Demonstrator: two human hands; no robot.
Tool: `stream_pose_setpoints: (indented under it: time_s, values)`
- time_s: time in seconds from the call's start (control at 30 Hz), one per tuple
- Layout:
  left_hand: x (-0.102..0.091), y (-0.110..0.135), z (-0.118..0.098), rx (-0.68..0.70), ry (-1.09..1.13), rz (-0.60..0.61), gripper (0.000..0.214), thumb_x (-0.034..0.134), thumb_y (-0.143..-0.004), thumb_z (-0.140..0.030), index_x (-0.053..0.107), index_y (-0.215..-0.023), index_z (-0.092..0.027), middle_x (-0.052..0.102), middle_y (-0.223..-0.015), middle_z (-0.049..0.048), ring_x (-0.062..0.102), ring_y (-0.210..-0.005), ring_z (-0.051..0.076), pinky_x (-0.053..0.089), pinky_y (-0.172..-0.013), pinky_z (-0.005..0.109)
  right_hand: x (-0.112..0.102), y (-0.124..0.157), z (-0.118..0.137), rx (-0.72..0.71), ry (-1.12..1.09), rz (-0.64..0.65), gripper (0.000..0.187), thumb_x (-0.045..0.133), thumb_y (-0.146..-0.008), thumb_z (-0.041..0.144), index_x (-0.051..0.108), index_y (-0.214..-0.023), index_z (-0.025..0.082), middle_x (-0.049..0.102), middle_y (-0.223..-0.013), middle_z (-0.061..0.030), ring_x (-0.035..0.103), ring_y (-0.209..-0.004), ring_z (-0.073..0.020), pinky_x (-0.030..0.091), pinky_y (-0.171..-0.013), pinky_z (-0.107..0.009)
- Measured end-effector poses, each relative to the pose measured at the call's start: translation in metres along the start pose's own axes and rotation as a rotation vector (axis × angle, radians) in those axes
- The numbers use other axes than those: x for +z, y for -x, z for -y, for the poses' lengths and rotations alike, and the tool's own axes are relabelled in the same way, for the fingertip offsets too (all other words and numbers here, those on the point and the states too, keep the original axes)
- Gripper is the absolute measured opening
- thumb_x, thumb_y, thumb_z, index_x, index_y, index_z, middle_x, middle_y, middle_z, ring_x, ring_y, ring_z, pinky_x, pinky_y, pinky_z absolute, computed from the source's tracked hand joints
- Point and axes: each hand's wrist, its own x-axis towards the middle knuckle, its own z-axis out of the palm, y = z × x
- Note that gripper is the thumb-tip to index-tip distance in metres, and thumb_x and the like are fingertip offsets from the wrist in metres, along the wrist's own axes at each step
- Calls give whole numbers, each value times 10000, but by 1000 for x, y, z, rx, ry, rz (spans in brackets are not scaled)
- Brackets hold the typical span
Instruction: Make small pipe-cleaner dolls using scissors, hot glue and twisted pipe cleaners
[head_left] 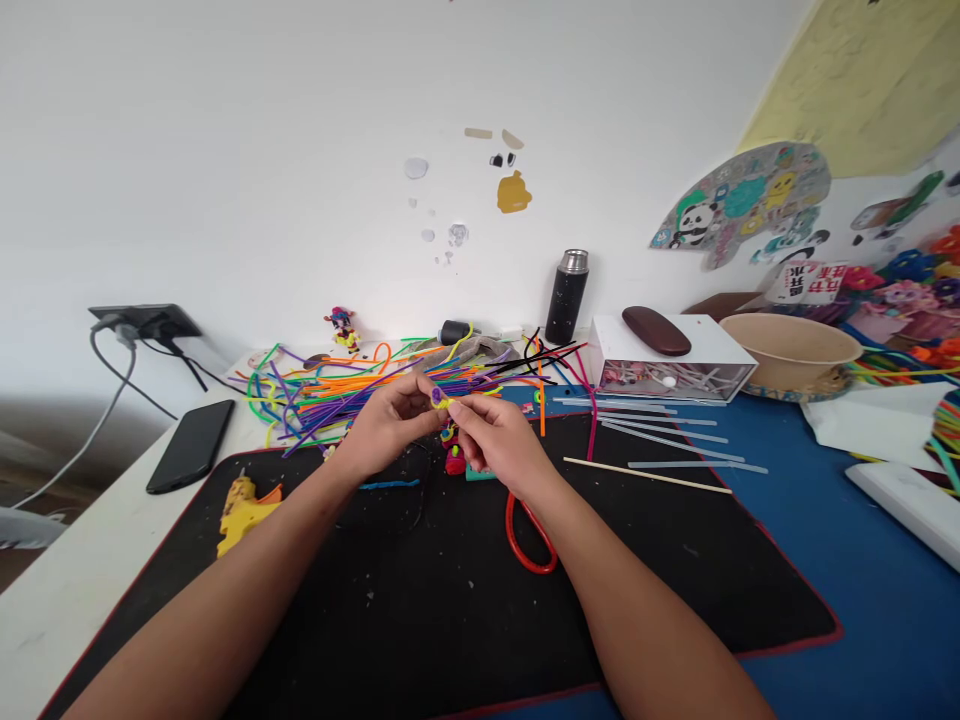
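Note:
Above the black mat (465, 620), my left hand (390, 420) and my right hand (499, 440) meet with fingertips pinched. Between them is a small purple and yellow pipe-cleaner piece (440, 399), partly covered by the fingers. Just below it, a red and multicoloured fuzzy item (454, 460) shows between the hands; its full shape is hidden. A teal block (480, 474) lies partly under my right hand. One red handle loop (531, 540) sticks out below my right wrist. Near my left wrist lies a short blue pipe cleaner (390, 485).
A yellow glue gun (244, 515) and a phone (190, 446) lie left. Behind the hands spreads a pile of pipe cleaners (345, 392), with a small doll (343, 328) and a black flask (568, 298). Glue sticks (667, 437), a wooden stick (645, 475) and a white box (675, 350) are right.

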Motion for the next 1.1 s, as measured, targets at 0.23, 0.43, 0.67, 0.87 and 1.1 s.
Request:
stream_pose_setpoints:
  time_s: [0.23,0.43,0.67,0.87,1.1]
  values:
    - [-6,2,6,90,-200,17,228,802,-892,-346,645,-898,-182,634,-862,11,581,-756,146,494,-716,281,0,-1,-1,39,-46,-1,355,647,-910,514,717,-1001,179,510,-491,89,412,-376,-81,287,-399,-217]
    - [-10,2,5,160,-357,48,158,747,-929,-320,662,-914,-188,648,-911,29,596,-797,163,498,-732,288,0,-3,-4,50,-56,-31,314,662,-877,501,690,-906,189,439,-458,107,393,-372,-83,282,-390,-215]
    - [-10,2,7,110,-336,83,193,779,-914,-350,677,-908,-186,653,-876,19,588,-769,155,496,-727,283,1,-5,-8,68,-62,-79,352,726,-829,528,600,-747,210,386,-464,116,401,-355,-76,260,-381,-217]
    - [2,1,4,-47,-129,55,344,852,-827,-448,666,-947,-184,663,-871,9,637,-806,174,529,-777,313,2,-7,-12,53,-89,-155,370,746,-814,549,628,-764,202,375,-449,117,365,-340,-74,233,-367,-221]
    - [10,0,-3,-34,-115,-27,425,907,-753,-477,635,-907,-188,643,-820,-9,618,-747,154,526,-696,277,2,-7,-9,-15,-32,-208,328,721,-843,507,652,-744,203,419,-466,88,375,-362,-82,265,-372,-233]
